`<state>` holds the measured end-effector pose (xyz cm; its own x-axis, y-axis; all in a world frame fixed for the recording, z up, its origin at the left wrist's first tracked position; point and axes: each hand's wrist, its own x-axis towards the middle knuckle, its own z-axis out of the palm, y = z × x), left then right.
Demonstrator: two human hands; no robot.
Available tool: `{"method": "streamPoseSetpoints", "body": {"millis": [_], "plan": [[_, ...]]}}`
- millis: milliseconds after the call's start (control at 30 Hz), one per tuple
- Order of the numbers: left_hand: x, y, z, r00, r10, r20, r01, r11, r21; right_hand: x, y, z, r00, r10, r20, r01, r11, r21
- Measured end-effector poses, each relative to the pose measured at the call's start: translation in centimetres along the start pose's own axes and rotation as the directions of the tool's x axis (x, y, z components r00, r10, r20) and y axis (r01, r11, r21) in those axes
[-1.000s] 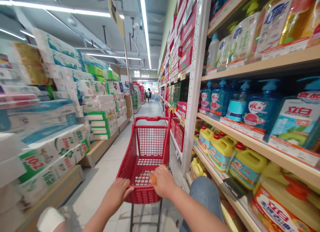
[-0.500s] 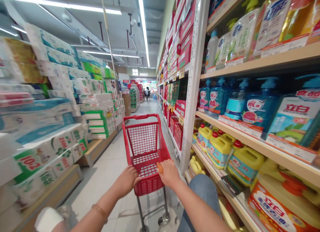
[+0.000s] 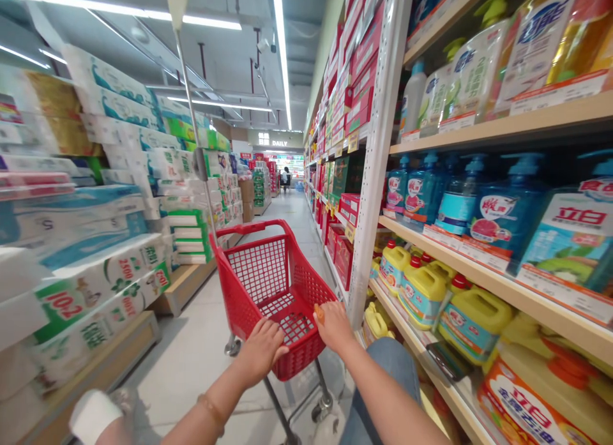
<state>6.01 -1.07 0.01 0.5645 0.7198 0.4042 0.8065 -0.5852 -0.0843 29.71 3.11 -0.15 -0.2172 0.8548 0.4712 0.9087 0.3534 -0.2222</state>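
A small red shopping cart [image 3: 297, 350] stands in front of me, its mesh basket holding nothing I can see. It is turned at an angle, with grey metal legs and casters below. My left hand [image 3: 263, 348] is closed over the near left part of the basket rim, fingers across the edge and palm down. The near right corner of the rim is in my right hand [image 3: 334, 327], which is wrapped round it. A small orange thing [image 3: 319, 313] shows at that hand's thumb; what it is I cannot make out. A thin pole [image 3: 191, 94] rises from the cart's far left corner.
Shelves [image 3: 440, 237] on the right hold yellow detergent jugs [image 3: 421, 292] and blue pump bottles [image 3: 500, 205], close to my knee [image 3: 390, 368]. Stacked tissue packs [image 3: 100, 285] line the left on low wooden platforms [image 3: 119, 355]. A person [image 3: 286, 175] is far down the aisle [image 3: 287, 209].
The cart's far end has swung to the left, and the basket now sits more slantwise. My hands have moved slightly right with the rim, still holding it.
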Motion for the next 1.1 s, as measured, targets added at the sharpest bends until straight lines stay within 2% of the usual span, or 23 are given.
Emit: {"method": "streamPoseSetpoints", "body": {"millis": [67, 133, 200, 267, 367, 433, 500, 567, 633, 733, 800, 867, 1000, 1100], "plan": [[0.5, 1.3, 0.8, 1.0, -0.02, 0.002, 0.02, 0.999, 0.025, -0.8, -1.3, 0.4, 1.0, -0.013, -0.012, 0.013, 1.0, 0.017], [0.9, 1.6, 1.1, 0.999, 0.032, 0.011, -0.032, 0.999, 0.021, -1.8, -2.4, 0.6, 0.996, -0.09, -0.003, 0.09, 0.994, 0.055], [1.2, 0.6, 0.9, 0.994, 0.104, 0.02, -0.104, 0.995, 0.003, -2.5, -2.3, 0.5, 0.984, -0.177, 0.021, 0.174, 0.98, 0.096], [1.4, -1.1, 0.5, 0.994, 0.111, 0.016, -0.111, 0.994, -0.001, -2.3, -1.3, 0.1, 0.979, -0.202, 0.041, 0.196, 0.974, 0.111], [1.9, -2.9, 0.2, 1.0, 0.018, 0.014, -0.018, 1.0, 0.023, -0.9, 0.4, -0.5, 0.994, -0.104, 0.028, 0.102, 0.991, 0.083], [2.4, -2.7, 0.6, 1.0, -0.022, 0.019, 0.021, 0.999, 0.045, -0.4, 0.3, -0.6, 1.0, -0.01, 0.005, 0.01, 0.998, 0.067], [2.9, -1.7, 1.1, 0.998, -0.058, -0.001, 0.058, 0.997, 0.059, -0.7, -0.9, -0.3, 0.999, 0.05, -0.016, -0.049, 0.996, 0.079], [3.2, -0.8, 1.5, 0.997, -0.073, -0.023, 0.074, 0.996, 0.045, -1.8, -2.3, -0.1, 0.998, 0.043, -0.035, -0.039, 0.993, 0.113], [3.2, -0.8, 1.4, 0.998, -0.059, -0.027, 0.06, 0.998, 0.012, -3.1, -2.9, 0.0, 0.999, -0.024, -0.048, 0.031, 0.989, 0.145], [2.7, -2.7, 0.6, 0.995, -0.085, -0.043, 0.086, 0.996, 0.012, -3.9, -1.9, -0.7, 0.995, -0.087, -0.046, 0.093, 0.984, 0.15], [2.3, -4.1, 0.1, 0.989, -0.134, -0.056, 0.136, 0.989, 0.05, -3.5, -0.7, -1.2, 0.997, -0.067, -0.037, 0.071, 0.989, 0.127], [2.2, -4.5, -0.1, 0.984, -0.17, -0.056, 0.174, 0.982, 0.069, -2.6, -0.5, -1.3, 0.999, 0.0, -0.033, 0.003, 0.996, 0.086], [3.0, -2.5, 0.5, 0.968, -0.231, -0.094, 0.238, 0.969, 0.073, -1.9, -3.2, 0.5, 0.989, 0.13, -0.065, -0.126, 0.99, 0.06], [3.3, -1.6, 0.4, 0.971, -0.223, -0.081, 0.23, 0.969, 0.086, -2.4, -4.8, 2.2, 0.983, 0.006, -0.182, 0.008, 0.997, 0.072]]}}
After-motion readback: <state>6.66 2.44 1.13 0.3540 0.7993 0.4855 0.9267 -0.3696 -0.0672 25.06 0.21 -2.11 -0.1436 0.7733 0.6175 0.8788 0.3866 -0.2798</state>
